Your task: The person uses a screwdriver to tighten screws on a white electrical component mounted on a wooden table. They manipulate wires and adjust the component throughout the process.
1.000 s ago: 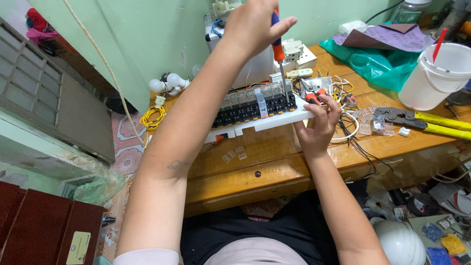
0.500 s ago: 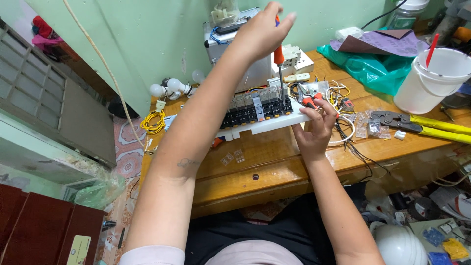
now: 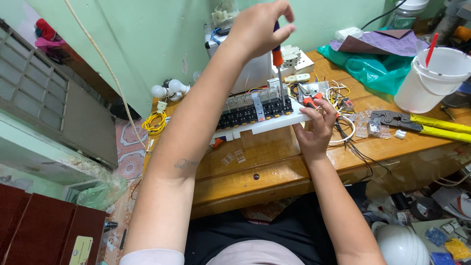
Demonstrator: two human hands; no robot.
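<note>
Left hand (image 3: 257, 29): raised, fingers pinched around screwdriver (image 3: 278, 61) held upright | right hand (image 3: 316, 125): gripped edge of white relay board (image 3: 267, 120) on bench (image 3: 274, 162).

Left hand (image 3: 260, 29) drives screwdriver (image 3: 278, 59) into, seemingly, relay block (image 3: 255, 110).

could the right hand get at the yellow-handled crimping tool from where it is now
Probably yes. The right hand steadies the white board at its right end, and the crimping tool lies farther right on the wooden bench. Only loose wires and small clear bags lie between.
</note>
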